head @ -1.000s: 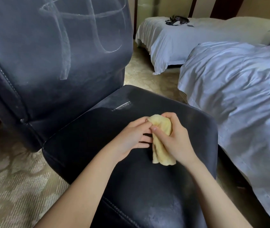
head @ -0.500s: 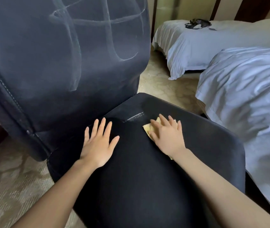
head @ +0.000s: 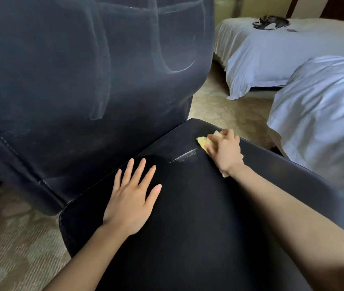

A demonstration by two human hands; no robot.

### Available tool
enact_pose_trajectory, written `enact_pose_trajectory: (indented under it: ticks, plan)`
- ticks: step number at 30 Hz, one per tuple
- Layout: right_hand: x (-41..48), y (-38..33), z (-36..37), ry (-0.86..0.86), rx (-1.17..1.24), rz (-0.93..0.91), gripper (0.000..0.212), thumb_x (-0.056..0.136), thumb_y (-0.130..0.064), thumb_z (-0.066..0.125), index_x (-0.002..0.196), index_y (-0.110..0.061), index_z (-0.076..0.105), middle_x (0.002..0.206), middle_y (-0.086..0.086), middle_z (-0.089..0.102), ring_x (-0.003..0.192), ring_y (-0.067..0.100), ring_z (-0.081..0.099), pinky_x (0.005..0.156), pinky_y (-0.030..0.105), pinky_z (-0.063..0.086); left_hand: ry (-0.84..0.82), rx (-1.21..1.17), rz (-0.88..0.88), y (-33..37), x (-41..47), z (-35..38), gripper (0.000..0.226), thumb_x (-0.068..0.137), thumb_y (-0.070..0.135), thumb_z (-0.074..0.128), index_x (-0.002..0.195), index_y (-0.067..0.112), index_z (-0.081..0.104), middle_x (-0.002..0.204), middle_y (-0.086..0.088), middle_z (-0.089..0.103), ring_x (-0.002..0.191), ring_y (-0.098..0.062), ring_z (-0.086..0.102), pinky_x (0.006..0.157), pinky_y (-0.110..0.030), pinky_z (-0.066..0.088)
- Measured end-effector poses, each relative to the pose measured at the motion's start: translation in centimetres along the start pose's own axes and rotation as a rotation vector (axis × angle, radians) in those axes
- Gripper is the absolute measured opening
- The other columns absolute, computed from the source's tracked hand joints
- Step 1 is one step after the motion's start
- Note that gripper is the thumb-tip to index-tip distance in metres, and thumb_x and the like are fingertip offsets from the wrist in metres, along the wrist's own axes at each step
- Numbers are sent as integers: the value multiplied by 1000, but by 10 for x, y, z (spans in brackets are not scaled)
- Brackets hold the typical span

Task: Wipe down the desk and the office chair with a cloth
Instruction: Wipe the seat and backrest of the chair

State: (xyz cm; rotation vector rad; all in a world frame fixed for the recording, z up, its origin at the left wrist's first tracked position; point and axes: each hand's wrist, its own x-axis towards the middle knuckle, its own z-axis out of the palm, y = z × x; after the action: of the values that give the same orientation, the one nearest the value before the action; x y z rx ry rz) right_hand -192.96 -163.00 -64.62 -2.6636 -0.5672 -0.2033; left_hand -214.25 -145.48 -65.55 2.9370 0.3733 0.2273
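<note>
The right hand (head: 225,153) has pushed the yellow cloth (head: 201,141) further toward the seat's (head: 188,227) far rear edge, fingers pressed flat over it; the left hand (head: 132,198) braces open-palmed, fingers spread; seat-wiping under way, likely next sweeping back across the cushion.

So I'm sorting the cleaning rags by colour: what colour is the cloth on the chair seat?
Pale yellow; the cloth shows in the head view, under the right hand.
</note>
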Motion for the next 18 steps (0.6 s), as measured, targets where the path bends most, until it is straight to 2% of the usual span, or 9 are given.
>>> enact_pose_trajectory:
  ticks: [3, 5, 8, 10, 13, 16, 18]
  plan:
    - [26, -22, 15, 36, 8, 168, 35, 95, -29, 49, 129, -22, 48, 133, 10, 39, 118, 36, 36, 102, 46, 31, 56, -34, -48, 0, -2, 2, 72, 86, 63, -12, 148, 27, -9, 157, 8, -16, 142, -10, -24, 114, -30, -17]
    - [32, -38, 25, 37, -2, 137, 32, 96, -29, 46, 126, -19, 46, 132, 9, 43, 118, 35, 38, 100, 46, 31, 88, -37, -86, -1, -1, 4, 74, 82, 63, -14, 144, 23, -16, 154, 7, -20, 142, -10, -24, 114, -29, -17]
    - [23, -52, 32, 16, -86, -34, 32, 97, -32, 43, 123, -14, 48, 129, 8, 45, 116, 33, 38, 95, 46, 34, 103, -23, -113, 0, 2, 6, 80, 78, 62, -15, 145, 17, -14, 152, 4, -22, 142, -11, -23, 114, -30, -16]
    - [8, -51, 30, 2, -109, -160, 32, 98, -32, 41, 123, -14, 50, 126, 6, 46, 113, 32, 38, 91, 43, 35, 102, 16, -122, -1, 4, 8, 82, 82, 61, -12, 149, 14, -7, 156, 0, -16, 144, -13, -19, 115, -31, -14]
    - [-23, -44, 21, -50, -17, -358, 27, 97, -27, 45, 119, -15, 56, 114, 2, 49, 103, 27, 40, 86, 39, 36, 91, 57, -123, -1, 5, 10, 77, 90, 58, -10, 152, 13, 2, 160, -3, -5, 146, -15, -14, 115, -33, -13]
    - [-56, -37, 4, -133, 131, -544, 17, 91, -17, 57, 107, -15, 65, 98, -7, 48, 90, 19, 38, 91, 40, 39, 65, 76, -121, -1, 6, 10, 78, 87, 57, -6, 152, 14, 2, 160, -3, -4, 146, -15, -13, 116, -35, -12]
    - [-78, -32, -6, -205, 196, -632, 18, 87, -13, 63, 104, -16, 69, 100, -6, 55, 90, 21, 45, 97, 37, 37, 58, 85, -121, -2, 6, 10, 75, 89, 55, -1, 152, 15, 3, 160, -3, -3, 146, -15, -11, 117, -36, -10]
